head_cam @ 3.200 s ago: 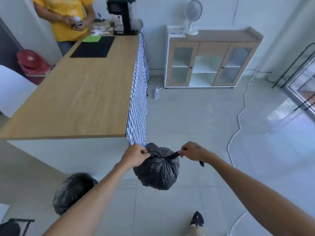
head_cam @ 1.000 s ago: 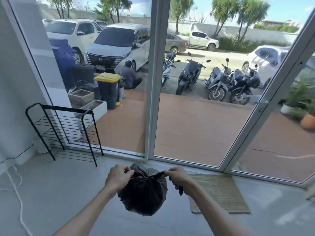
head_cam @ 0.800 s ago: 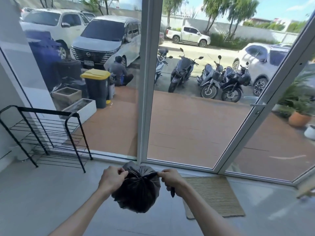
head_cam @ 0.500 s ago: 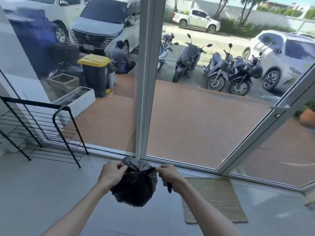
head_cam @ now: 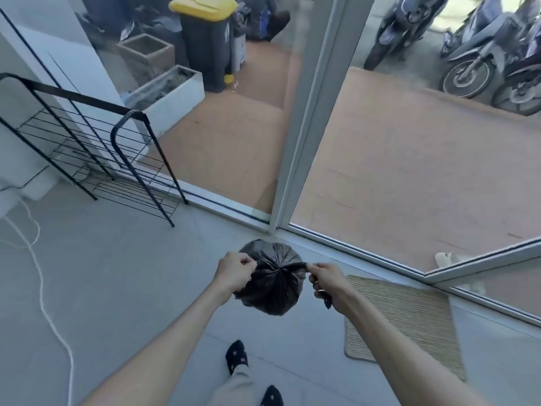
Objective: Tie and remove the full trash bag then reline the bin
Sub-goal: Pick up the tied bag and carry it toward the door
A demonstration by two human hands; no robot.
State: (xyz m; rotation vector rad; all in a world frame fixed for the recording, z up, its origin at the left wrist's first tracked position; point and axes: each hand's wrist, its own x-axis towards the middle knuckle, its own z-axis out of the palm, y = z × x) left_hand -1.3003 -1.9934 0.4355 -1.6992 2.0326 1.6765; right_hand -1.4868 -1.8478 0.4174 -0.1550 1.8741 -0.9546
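Observation:
A full black trash bag [head_cam: 270, 284] hangs above the grey floor, its top gathered into a knot at the middle. My left hand [head_cam: 234, 273] is closed on the bag's left tail and my right hand [head_cam: 326, 281] on its right tail. Both tails are pulled taut, sideways and apart. A short end of black plastic sticks out under my right hand. The indoor bin is out of view.
A glass door and its white frame [head_cam: 304, 121] stand just ahead. A black wire rack [head_cam: 87, 148] is at the left, a woven doormat [head_cam: 409, 323] at the right, a white cable [head_cam: 44, 300] on the floor. Outside stand a yellow-lidded wheelie bin [head_cam: 207, 39] and motorbikes [head_cam: 483, 48]. My socked feet [head_cam: 237, 357] are below.
I have walked from the counter to the glass door and the view has tilted down toward the floor. Both hands have kept hold of the bag's tails throughout.

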